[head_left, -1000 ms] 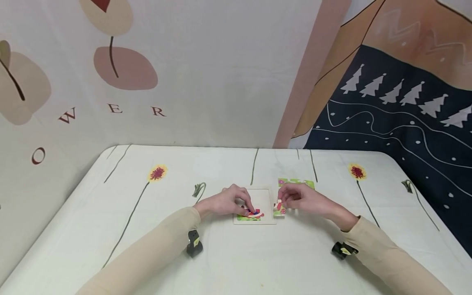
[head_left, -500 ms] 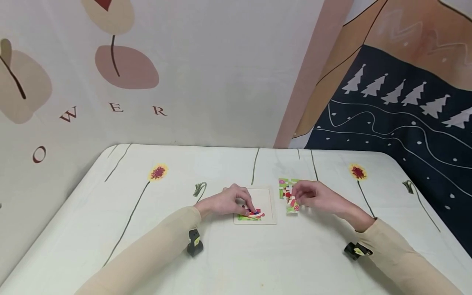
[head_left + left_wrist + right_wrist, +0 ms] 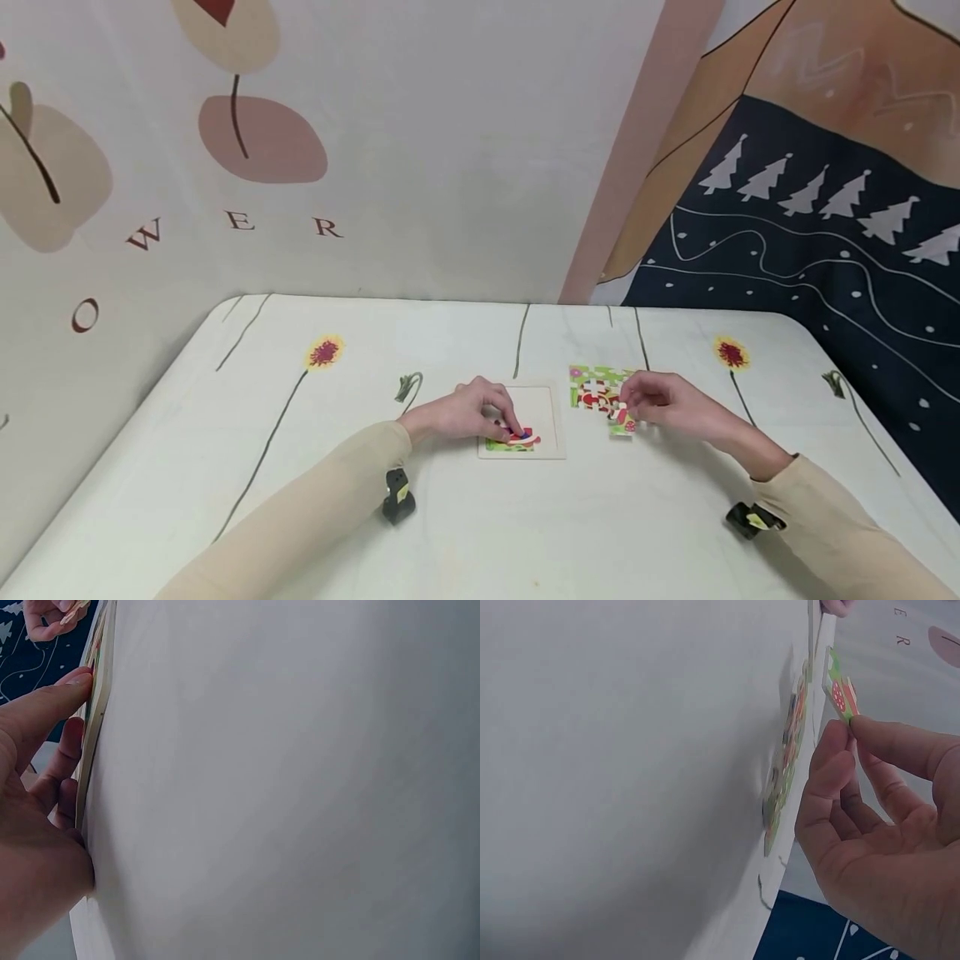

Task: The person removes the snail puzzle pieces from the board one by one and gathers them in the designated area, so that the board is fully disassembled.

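My right hand (image 3: pixel 671 406) pinches a puzzle piece (image 3: pixel 620 427) by its edge between thumb and fingertips. In the right wrist view this green piece (image 3: pixel 840 690) with a red, white-dotted print is held up off the table. Just behind it lies a block of joined puzzle pieces (image 3: pixel 592 393), green with red and white, partly hidden by the hand. My left hand (image 3: pixel 472 410) rests with thumb and fingertips on colourful pieces (image 3: pixel 510 445) at the front left of a shallow square puzzle tray (image 3: pixel 536 408). The left wrist view shows the tray edge-on beside the fingers.
A white cloth with printed flowers covers the table (image 3: pixel 480 533). Behind it rises a pale printed wall hanging (image 3: pixel 450 167), with a dark tree-patterned part (image 3: pixel 810 233) on the right. Each sleeve carries a small black wrist camera (image 3: pixel 397 496).
My right hand has moved right with the pinched puzzle piece, away from the tray and along the front of the joined pieces. The left hand has stayed on the tray.
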The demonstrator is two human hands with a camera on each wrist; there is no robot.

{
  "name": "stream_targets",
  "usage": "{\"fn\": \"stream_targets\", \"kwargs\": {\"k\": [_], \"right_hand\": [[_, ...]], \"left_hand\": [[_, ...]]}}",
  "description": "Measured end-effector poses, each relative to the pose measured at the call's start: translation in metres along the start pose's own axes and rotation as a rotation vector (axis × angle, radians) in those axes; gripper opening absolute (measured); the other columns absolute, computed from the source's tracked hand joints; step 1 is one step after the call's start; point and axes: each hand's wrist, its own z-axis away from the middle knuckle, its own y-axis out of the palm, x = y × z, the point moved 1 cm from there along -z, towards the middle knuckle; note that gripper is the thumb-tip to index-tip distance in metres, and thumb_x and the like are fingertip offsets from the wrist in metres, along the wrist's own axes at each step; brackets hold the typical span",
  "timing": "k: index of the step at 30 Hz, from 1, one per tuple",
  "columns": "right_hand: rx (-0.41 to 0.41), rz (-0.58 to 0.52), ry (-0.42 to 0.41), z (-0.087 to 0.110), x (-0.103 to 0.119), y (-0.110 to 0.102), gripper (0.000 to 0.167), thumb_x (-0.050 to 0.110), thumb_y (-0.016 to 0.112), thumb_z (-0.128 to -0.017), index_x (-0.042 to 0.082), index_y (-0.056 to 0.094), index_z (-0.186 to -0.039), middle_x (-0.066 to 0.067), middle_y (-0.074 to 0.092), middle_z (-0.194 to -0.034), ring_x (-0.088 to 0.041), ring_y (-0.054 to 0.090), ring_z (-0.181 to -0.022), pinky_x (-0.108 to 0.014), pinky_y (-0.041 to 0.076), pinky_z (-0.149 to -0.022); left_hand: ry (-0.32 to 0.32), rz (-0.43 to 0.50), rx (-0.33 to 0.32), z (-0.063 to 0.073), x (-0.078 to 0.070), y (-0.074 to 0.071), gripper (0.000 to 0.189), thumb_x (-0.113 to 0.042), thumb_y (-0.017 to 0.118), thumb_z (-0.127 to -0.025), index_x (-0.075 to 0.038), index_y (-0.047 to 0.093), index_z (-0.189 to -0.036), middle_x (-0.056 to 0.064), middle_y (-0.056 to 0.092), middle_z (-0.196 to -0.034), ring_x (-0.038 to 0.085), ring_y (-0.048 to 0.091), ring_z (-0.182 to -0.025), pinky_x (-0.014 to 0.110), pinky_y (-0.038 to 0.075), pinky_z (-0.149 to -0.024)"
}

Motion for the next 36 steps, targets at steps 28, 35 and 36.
{"fn": "stream_targets", "kwargs": {"k": [28, 35, 36], "right_hand": [[-0.044, 0.098, 0.121, 0.015, -0.016, -0.006, 0.014, -0.004, 0.061, -0.088, 0.0, 0.062, -0.102, -0.007, 0.057, -0.087, -0.02, 0.053, -0.08, -0.025, 0.046, -0.067], [-0.036, 0.115, 0.115, 0.016, -0.015, -0.006, 0.015, -0.004, 0.061, -0.088, 0.0, 0.061, -0.102, -0.007, 0.057, -0.088, -0.02, 0.053, -0.079, -0.025, 0.045, -0.068], [-0.037, 0.117, 0.116, 0.016, -0.015, -0.006, 0.015, -0.004, 0.061, -0.088, 0.0, 0.062, -0.103, -0.007, 0.057, -0.088, -0.02, 0.053, -0.079, -0.025, 0.045, -0.068]], "left_hand": [[-0.025, -0.034, 0.006, 0.0, 0.0, 0.001, 0.012, -0.011, 0.074, -0.081, -0.017, 0.078, -0.091, -0.017, 0.06, -0.093, 0.012, 0.042, -0.105, 0.048, 0.022, -0.093], [-0.044, -0.037, 0.003, 0.001, -0.001, 0.001, 0.011, -0.013, 0.075, -0.081, -0.017, 0.078, -0.091, -0.017, 0.059, -0.091, 0.012, 0.039, -0.105, 0.046, 0.021, -0.092], [-0.049, -0.037, 0.003, 0.001, -0.001, 0.001, 0.011, -0.013, 0.075, -0.081, -0.017, 0.078, -0.091, -0.018, 0.059, -0.091, 0.012, 0.039, -0.105, 0.046, 0.021, -0.092]]}}
